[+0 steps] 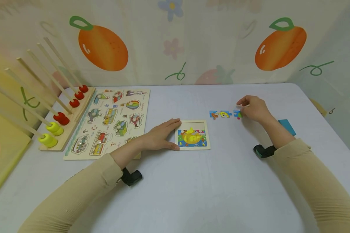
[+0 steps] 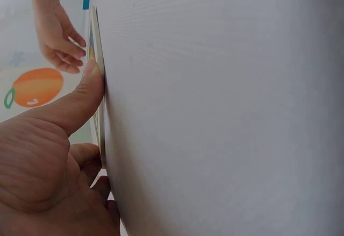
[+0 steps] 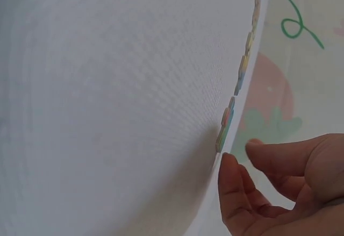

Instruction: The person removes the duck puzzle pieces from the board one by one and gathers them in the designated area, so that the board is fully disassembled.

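Note:
My left hand holds the left side of a small wooden jigsaw puzzle, thumb at its near corner and fingertips at the far one. A yellow duck picture partly fills the frame; its upper strip is bare wood. In the left wrist view the thumb presses against the puzzle's edge. Several loose jigsaw pieces lie in a row to the right of it. Beside the rightmost piece is my right hand, with thumb and fingers apart and nothing between them.
A pegged picture board with vehicles lies at the left. Beyond it stands a wooden bead rack with tall rods and red and yellow beads. A teal block lies by the right forearm. Patterned cloth hangs behind the table.

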Motion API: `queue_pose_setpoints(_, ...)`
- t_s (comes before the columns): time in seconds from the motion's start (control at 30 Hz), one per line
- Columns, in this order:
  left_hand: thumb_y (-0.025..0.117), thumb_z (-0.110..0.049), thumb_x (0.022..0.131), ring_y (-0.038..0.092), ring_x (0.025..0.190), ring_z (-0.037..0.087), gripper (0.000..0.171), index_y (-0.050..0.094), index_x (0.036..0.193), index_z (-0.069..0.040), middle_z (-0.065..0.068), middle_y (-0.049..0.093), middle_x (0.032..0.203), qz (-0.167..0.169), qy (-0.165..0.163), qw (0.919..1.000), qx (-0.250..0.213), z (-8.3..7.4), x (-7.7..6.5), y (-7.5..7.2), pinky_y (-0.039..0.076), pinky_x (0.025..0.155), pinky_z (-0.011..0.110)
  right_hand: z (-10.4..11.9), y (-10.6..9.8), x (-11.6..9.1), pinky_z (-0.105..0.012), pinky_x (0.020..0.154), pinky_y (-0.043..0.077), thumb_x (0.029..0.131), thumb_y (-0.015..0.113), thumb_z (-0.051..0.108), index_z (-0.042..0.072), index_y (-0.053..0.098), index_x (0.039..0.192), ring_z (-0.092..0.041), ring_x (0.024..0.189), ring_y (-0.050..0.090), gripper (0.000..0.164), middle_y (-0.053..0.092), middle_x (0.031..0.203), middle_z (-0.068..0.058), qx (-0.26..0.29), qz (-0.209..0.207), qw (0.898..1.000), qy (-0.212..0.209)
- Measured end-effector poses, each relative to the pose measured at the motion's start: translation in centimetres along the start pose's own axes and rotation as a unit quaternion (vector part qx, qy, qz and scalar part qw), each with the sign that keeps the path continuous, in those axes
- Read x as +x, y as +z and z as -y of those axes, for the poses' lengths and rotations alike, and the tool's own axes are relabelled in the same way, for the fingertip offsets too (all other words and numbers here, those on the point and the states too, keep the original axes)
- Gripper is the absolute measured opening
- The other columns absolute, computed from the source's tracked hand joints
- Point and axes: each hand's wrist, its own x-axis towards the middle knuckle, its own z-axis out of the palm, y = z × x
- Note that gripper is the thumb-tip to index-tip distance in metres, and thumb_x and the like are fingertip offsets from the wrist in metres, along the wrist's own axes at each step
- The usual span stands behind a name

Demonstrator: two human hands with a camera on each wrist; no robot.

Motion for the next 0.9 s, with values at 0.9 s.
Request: queue_pose_setpoints(0.9,0.073,-0.04,0.087,0.008,0.157,0.033,0.095,0.02,0.158,-0.008,0.007,0.012,0.169,0.001,0.002,1.0,-0.002,0.2,0.0,0.0,0.016,0.125,0.058,3.8,1.7,-1.1,-0.022,0.063,0.047,0.099,0.055,0.016,0.003,0.062,0.121,-0.03,0.098,0.06,0.027,0.06,0.113,-0.018,0.049,-0.045,0.996,-0.063)
